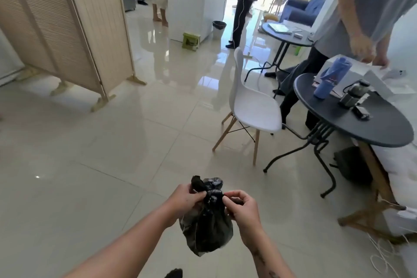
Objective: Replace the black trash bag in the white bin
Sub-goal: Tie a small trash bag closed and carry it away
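Note:
A full black trash bag (206, 230) hangs in front of me over the tiled floor, its neck gathered into a knot. My left hand (185, 198) grips the neck from the left. From the right, my right hand (242, 206) pinches the knot between thumb and fingers. Loose bag ends stick up above the knot. Far back by a white counter stands a small white bin (218, 32) with a black liner at its rim.
A white chair (252, 106) and a round dark table (365, 124) stand to the right, with a person in grey beside it. A folding screen (74, 29) stands at left. Other people stand near the counter (194, 7). Open tiled floor stretches ahead.

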